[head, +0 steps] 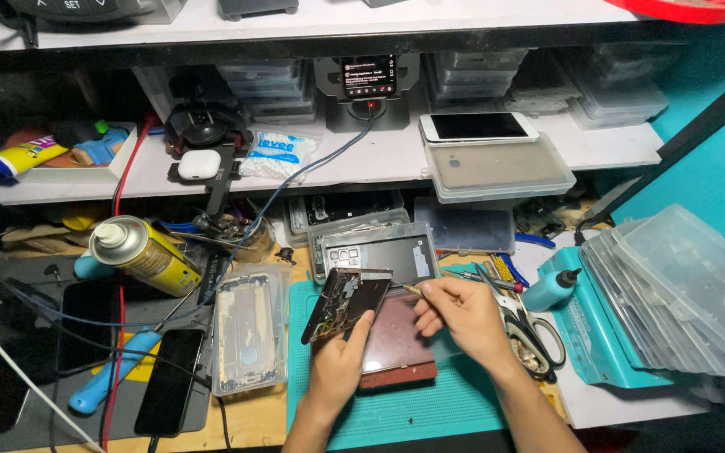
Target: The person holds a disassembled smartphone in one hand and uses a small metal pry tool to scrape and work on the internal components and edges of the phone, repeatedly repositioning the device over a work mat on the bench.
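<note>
My left hand (339, 356) holds an opened phone (344, 302) tilted up on its edge, its dark inner side with circuit parts facing me. My right hand (456, 315) pinches a thin metal tool (411, 289) whose tip points at the phone's upper right edge. Beneath both hands lies a dark red flat panel (400, 348) on a teal work mat (430, 411).
A clear plastic case holding a phone frame (249, 327) lies left of the mat. A yellow spray can (140, 252), two dark phones (169, 382) and cables fill the left side. Scissors (526, 331), a teal bottle (551, 289) and stacked clear lids (681, 289) sit right. Shelves rise behind.
</note>
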Motion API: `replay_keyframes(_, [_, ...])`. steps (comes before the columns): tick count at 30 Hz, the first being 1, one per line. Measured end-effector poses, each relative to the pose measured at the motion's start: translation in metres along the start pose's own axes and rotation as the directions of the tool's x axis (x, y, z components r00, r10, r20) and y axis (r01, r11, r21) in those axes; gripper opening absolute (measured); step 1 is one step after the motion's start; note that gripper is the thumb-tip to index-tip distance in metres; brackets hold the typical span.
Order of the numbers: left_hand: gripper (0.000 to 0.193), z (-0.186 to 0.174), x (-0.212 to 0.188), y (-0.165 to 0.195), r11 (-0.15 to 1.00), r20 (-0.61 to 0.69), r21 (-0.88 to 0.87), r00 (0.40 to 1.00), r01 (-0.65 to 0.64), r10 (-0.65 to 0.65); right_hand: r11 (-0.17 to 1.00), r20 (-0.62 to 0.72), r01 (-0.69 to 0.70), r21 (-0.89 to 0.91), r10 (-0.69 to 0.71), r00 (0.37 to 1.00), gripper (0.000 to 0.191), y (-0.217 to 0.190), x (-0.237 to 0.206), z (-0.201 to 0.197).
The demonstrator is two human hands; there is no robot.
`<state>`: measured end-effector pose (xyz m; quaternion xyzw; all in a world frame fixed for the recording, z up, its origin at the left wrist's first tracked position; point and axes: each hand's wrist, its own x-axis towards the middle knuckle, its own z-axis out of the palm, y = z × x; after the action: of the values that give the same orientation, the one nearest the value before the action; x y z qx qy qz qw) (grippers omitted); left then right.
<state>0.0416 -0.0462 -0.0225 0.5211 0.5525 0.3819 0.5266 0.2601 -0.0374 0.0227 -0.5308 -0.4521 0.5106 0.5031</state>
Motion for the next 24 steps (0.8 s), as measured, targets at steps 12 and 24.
replay_keyframes(12, [0.037, -0.001, -0.002, 0.0, 0.99, -0.08, -0.025, 0.988, -0.138, 0.136, 0.995, 0.036, 0.097, -0.033, -0.096, 0.995, 0.023, 0.006, 0.002, 0.0])
replay_keyframes(24, [0.023, -0.022, 0.007, -0.001, 0.922, -0.175, -0.323, 0.971, -0.212, 0.161, 0.995, 0.119, 0.068, -0.067, -0.06, 0.991, 0.021, 0.011, -0.004, -0.003])
